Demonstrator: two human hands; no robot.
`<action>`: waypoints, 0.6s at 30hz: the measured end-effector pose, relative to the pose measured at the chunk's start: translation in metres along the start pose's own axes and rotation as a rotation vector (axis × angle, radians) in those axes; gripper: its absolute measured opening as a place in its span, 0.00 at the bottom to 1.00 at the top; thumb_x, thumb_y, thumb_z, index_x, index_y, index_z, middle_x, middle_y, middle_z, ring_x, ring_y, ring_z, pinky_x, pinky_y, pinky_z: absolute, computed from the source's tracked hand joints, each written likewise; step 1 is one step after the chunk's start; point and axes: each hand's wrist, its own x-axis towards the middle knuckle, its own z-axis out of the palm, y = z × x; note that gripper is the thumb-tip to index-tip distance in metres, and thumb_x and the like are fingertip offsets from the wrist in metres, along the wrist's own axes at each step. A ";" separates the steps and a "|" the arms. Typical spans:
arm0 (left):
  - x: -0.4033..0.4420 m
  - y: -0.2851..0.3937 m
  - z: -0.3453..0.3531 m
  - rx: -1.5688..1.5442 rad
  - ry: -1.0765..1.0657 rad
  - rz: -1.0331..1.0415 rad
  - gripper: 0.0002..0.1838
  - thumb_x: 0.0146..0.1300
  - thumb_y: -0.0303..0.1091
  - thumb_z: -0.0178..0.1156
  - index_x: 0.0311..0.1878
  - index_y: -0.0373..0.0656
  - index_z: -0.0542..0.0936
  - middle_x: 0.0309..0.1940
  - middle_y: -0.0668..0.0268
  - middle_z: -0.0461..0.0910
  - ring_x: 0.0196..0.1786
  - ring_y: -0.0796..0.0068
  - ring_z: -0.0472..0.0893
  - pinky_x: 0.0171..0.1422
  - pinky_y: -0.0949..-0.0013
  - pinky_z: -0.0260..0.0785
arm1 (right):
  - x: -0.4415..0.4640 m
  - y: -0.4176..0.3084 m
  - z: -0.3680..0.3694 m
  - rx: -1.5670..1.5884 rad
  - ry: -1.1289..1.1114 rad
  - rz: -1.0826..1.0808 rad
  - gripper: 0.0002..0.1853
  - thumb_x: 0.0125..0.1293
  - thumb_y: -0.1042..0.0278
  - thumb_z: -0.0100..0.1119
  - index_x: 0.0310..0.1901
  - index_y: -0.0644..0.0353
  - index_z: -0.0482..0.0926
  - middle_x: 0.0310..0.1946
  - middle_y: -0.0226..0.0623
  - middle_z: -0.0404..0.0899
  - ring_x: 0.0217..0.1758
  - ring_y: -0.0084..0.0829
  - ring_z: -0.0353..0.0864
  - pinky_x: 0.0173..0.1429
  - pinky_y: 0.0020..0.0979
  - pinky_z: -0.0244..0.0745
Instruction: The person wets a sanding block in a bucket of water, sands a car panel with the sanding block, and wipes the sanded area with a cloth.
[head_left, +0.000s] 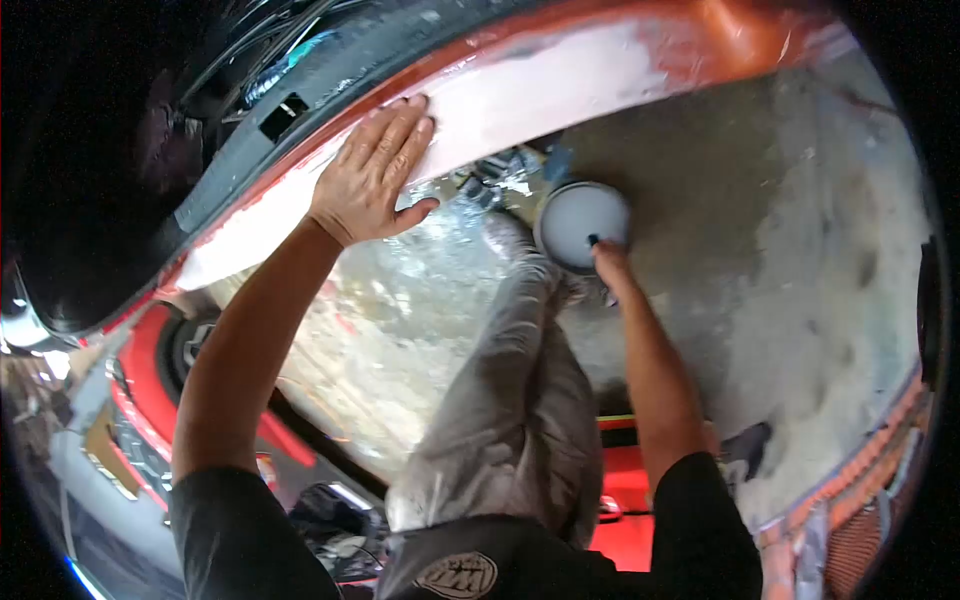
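Observation:
My left hand (375, 175) lies flat, fingers stretched out, on a long car body panel (540, 85) coated in white and pinkish filler, with orange-red paint along its edges. Low on the right, my right hand (612, 262) is closed on a small dark object (593, 240), whose kind I cannot make out. That hand is over the edge of a round bucket (577, 185) on the floor, filled with cloudy greyish liquid. Whether the dark object touches the liquid is unclear.
My legs (500, 400) stand between the hands on a wet, stained concrete floor (720, 200). Crumpled litter (500, 175) lies beneath the panel. A red toolbox-like object (625, 500) is behind me, and a red car part (150, 350) is at left.

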 end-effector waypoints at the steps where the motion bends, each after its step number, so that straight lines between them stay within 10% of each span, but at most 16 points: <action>1: -0.001 0.001 0.001 0.025 0.015 0.019 0.52 0.69 0.67 0.56 0.81 0.34 0.57 0.82 0.44 0.57 0.83 0.48 0.58 0.86 0.49 0.50 | 0.024 0.004 0.014 -0.006 -0.019 0.057 0.25 0.78 0.50 0.46 0.56 0.67 0.79 0.56 0.59 0.82 0.60 0.60 0.80 0.66 0.53 0.72; 9: 0.001 -0.003 0.001 0.101 0.076 0.085 0.50 0.69 0.67 0.56 0.79 0.32 0.62 0.80 0.45 0.62 0.81 0.43 0.61 0.83 0.47 0.54 | 0.082 0.050 0.117 0.331 0.183 0.132 0.29 0.75 0.45 0.55 0.59 0.65 0.82 0.56 0.55 0.85 0.60 0.52 0.83 0.67 0.45 0.72; 18: 0.055 0.064 0.004 -0.101 0.152 -0.170 0.62 0.67 0.73 0.56 0.82 0.26 0.48 0.82 0.35 0.47 0.86 0.38 0.45 0.88 0.44 0.36 | -0.166 -0.053 -0.059 0.852 0.460 0.086 0.28 0.78 0.45 0.57 0.65 0.64 0.78 0.60 0.44 0.81 0.63 0.43 0.79 0.69 0.37 0.69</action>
